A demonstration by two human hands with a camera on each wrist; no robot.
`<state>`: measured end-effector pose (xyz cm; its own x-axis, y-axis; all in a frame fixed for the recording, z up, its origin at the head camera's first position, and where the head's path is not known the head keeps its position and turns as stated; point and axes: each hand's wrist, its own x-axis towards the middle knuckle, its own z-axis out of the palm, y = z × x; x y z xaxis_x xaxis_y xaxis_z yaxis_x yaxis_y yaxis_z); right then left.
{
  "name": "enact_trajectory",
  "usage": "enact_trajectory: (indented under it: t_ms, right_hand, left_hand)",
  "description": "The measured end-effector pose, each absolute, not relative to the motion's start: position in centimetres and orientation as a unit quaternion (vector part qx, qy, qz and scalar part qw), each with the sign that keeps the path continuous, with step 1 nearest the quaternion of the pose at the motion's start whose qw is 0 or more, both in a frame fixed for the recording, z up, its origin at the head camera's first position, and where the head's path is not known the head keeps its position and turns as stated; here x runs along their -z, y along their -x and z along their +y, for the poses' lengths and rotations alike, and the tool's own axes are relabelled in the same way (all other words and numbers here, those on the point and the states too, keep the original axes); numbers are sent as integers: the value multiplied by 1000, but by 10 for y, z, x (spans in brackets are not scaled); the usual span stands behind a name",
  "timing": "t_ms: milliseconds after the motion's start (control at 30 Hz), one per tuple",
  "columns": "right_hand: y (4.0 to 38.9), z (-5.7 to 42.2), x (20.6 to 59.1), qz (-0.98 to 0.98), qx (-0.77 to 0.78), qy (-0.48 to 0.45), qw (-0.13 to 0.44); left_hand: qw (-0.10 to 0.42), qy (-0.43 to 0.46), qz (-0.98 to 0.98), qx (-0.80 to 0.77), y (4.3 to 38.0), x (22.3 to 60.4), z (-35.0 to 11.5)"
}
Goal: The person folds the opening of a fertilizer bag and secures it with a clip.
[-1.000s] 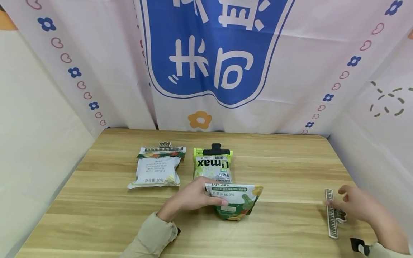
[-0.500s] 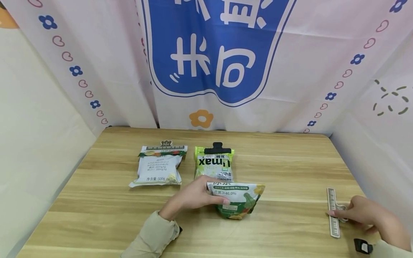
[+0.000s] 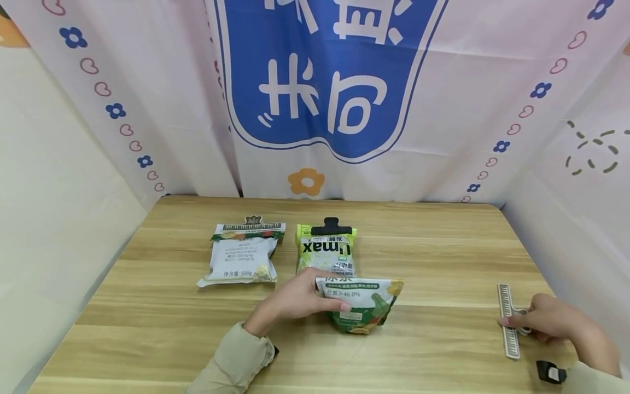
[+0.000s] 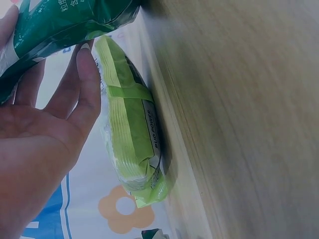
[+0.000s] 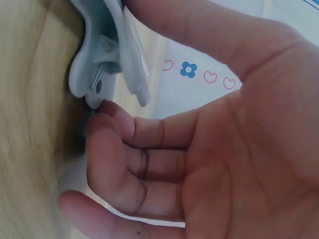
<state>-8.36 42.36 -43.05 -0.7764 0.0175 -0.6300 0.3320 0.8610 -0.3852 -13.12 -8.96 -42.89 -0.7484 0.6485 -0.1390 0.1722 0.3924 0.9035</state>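
My left hand (image 3: 295, 300) grips a green-and-white pouch (image 3: 369, 303) upright, thumb across its front and fingers behind it. In the left wrist view the pouch (image 4: 75, 25) shows its dark green side over the fingers. At the right, a flat silvery bag clip (image 3: 505, 301) with a striped bar lies on the table. My right hand (image 3: 563, 320) pinches it, thumb over the bar. The right wrist view shows the clip's pale handles and spring (image 5: 107, 47) between the thumb and the curled fingers.
Behind the pouch lies a lime-green bag (image 3: 327, 254) with a black clip (image 3: 332, 227) on its top edge. Left of it rests a white bag (image 3: 241, 260) with a striped clip (image 3: 252, 226). A printed curtain (image 3: 443, 137) hangs behind the wooden table (image 3: 433, 241).
My right hand has lowered onto the bag clip, its thumb and fingers now closed about it, and the clip has shifted slightly. The left hand and pouch stay in place.
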Motion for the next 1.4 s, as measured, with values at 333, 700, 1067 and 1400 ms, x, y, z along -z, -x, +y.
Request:
enact_trajectory:
  t_ms: [333, 700, 1067, 1400]
  right_hand:
    - [74, 427, 433, 889, 299, -71, 339]
    - [82, 423, 428, 920, 292, 12, 259]
    - [87, 390, 410, 940, 273, 65, 193]
    - [85, 352, 385, 945, 281, 160, 44]
  left_hand:
    - [238, -269, 805, -472, 132, 428, -86]
    - [232, -267, 809, -470, 132, 429, -88]
    - [235, -263, 806, -475, 130, 430, -89]
    - [229, -266, 807, -474, 130, 430, -90]
